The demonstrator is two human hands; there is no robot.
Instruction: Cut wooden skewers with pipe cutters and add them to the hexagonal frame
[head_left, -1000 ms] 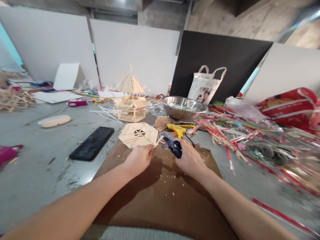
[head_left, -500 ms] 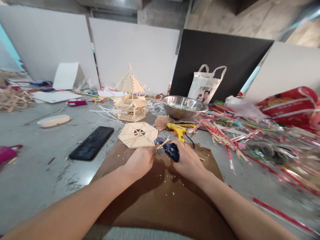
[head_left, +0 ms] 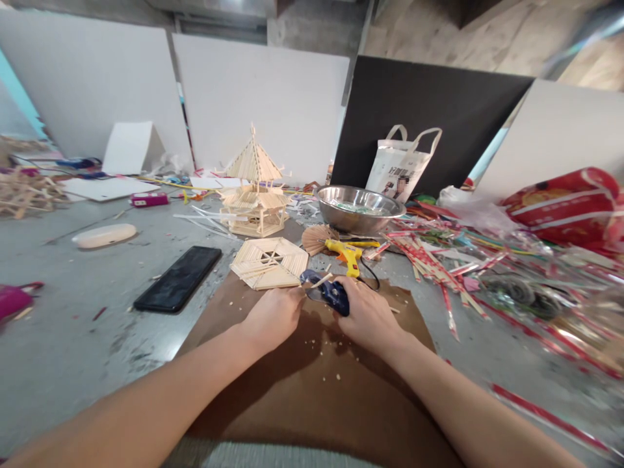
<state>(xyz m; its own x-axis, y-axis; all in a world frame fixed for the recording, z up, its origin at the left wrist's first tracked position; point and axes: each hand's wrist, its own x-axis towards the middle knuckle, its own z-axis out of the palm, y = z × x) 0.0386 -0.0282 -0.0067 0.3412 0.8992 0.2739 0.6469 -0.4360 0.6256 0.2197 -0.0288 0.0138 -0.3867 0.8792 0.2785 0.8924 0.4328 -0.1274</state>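
Note:
My right hand is wrapped round the handles of dark blue hand shears, their head pointing left. A thin wooden stick lies across the jaws. Pinched at its near end, it leads to my left hand, whose fingertips are partly hidden. Just beyond the jaws is a short loose stick piece. Past my left hand lies a flat hexagonal panel of sticks with an openwork centre. Both hands are over a brown sheet strewn with small wood chips.
A stick-built pagoda model stands behind the panel. Beside it are a steel bowl and a yellow glue gun. A black phone lies at left. Red-and-white stick packets clutter the right.
The stick across the shears has become shorter, and a small piece has come off its far end. My right hand has closed slightly; both arms have barely moved.

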